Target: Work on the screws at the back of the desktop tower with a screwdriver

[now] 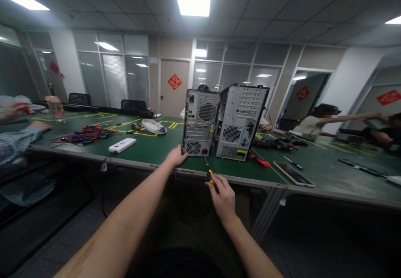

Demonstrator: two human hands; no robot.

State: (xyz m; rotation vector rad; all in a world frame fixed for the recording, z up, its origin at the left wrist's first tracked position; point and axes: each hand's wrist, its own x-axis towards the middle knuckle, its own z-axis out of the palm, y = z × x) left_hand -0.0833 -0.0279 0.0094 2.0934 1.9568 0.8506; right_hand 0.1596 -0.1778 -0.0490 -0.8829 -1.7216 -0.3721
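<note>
Two computer tower cases stand upright, side by side, with their rear panels facing me. My left hand (176, 156) grips the lower left corner of the smaller case (201, 138); its thumb is by the front edge and the other fingers are partly hidden along the side. A screwdriver (209, 172) with a black and yellow handle is pinched in my right hand (223, 196). Its tip points up at the bottom right of that case's rear panel, near the power socket; whether it sits in a screw is too small to tell. The taller case (233, 133) is just to the right.
On the green table (153, 152) lie a white power strip (122, 145), a bundle of coloured cables (86, 135) and a white round fan-like part (154, 126). To the right are a red-handled tool (260, 161), a phone (293, 173) and a thin screwdriver (292, 162). Other people sit left and right.
</note>
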